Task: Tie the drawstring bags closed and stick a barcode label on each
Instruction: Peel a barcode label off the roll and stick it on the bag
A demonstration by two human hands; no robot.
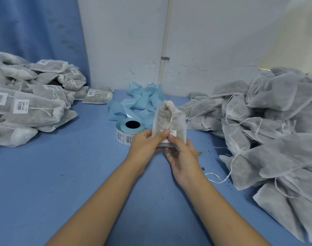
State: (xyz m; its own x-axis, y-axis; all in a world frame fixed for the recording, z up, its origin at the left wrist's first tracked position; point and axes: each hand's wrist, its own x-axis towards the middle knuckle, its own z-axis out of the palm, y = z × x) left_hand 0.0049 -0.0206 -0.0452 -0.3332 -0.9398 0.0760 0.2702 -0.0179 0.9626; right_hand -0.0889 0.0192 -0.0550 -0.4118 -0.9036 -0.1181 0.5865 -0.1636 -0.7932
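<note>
Holding a cinched drawstring bag upright above the blue table.
Left hand and right hand each grip the bag's lower end, with both thumbs on its barcode label. The label roll sits just behind the left hand, with labelled bags piled left, unlabelled bags right, and blue backing strips beyond.

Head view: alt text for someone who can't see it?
The left hand and right hand hold a tied white drawstring bag upright, thumbs on the barcode label on its lower front. Behind it on the blue table lie a label roll and blue backing strips; labelled bags are piled left, unlabelled bags right.
</note>
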